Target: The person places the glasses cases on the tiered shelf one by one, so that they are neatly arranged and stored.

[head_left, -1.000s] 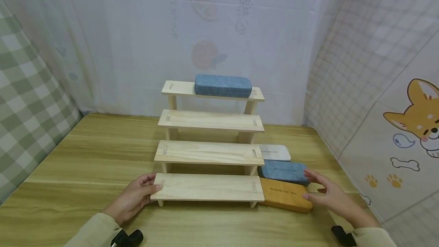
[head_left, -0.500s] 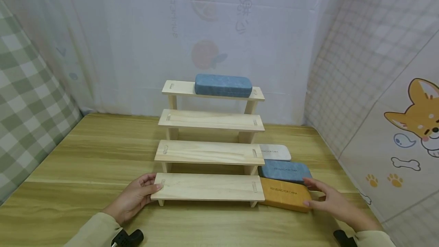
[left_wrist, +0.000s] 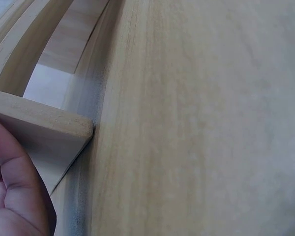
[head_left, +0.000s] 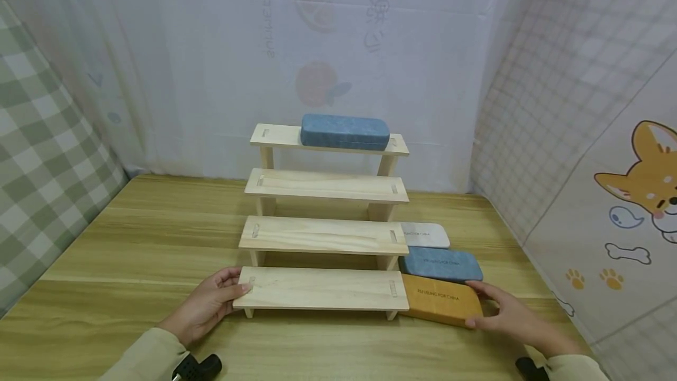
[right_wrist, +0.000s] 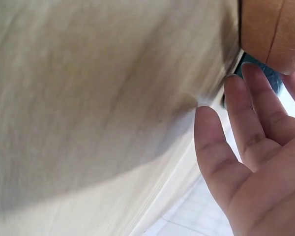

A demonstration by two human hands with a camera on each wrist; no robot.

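Observation:
A four-tier wooden display stand [head_left: 322,290] stands mid-table. At the left end of its lowest shelf my left hand [head_left: 208,304] grips the board, thumb on top and fingers beneath; the left wrist view shows the fingers [left_wrist: 22,187] against a leg. To the right lies an orange glasses case [head_left: 439,298] with dark lettering. My right hand [head_left: 510,316] pinches its right end, the thumb at the near edge and a finger at the far edge. In the right wrist view the other fingers [right_wrist: 214,132] extend below the orange case.
Behind the orange case lie a blue glasses case [head_left: 441,263] and a white one [head_left: 425,235], both partly behind the stand. Another blue glasses case [head_left: 345,132] rests on the top shelf. Cloth curtains [head_left: 211,75] enclose the wooden table [head_left: 158,240].
My right hand has shifted slightly toward the near side, its thumb and finger coming from over the blue and orange cases to the orange case's end. My left hand keeps its place.

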